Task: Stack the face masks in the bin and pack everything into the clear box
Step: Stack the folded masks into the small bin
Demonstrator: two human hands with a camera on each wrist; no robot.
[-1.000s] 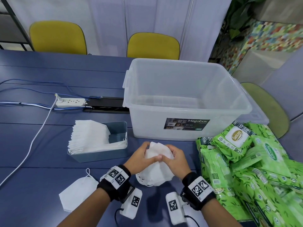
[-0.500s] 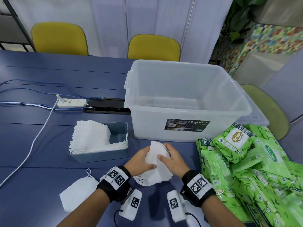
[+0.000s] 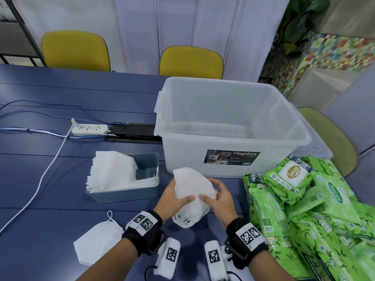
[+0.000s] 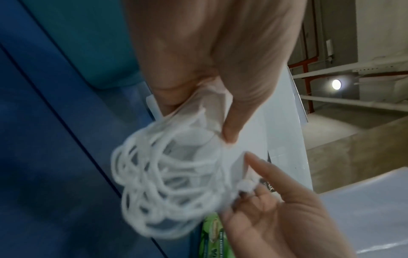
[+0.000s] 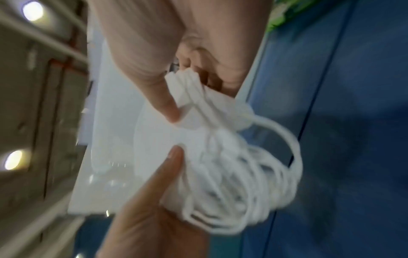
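Near edge of the blue table (image 3: 50, 199): one loose face mask (image 3: 97, 243), white, soft fabric, folded flat into a pointed shield shape, ear loop toward the far side, lying just left of the left wrist. Above the table near its near edge, centre: one bundle of masks (image 3: 192, 191), white, several layers pressed together, long axis running from far-left to near-right, its tangle of white cord ear loops (image 4: 163, 188) hanging toward the person; count of masks in the bundle cannot be told. Left hand (image 3: 172, 199) grips the bundle's left side, thumb on top and fingers curled beneath; right hand (image 3: 219, 199) pinches its right side, thumb on top and fingers curled behind. Near right corner: heap of green wet-wipe packs (image 3: 304, 199), glossy soft plastic with leaf print, count uncertain. Left of the hands, further in: one bin (image 3: 125, 193), grey-blue rigid plastic, rectangular, holding a stack of white masks (image 3: 111, 171) standing on edge at its left end. Beyond the hands: one clear box (image 3: 233, 126), translucent rigid plastic, rectangular, open-topped, labelled on its near wall. Left of it: one white power strip (image 3: 89, 129) with cables. Beyond the far edge: two yellow chairs (image 3: 190, 61).
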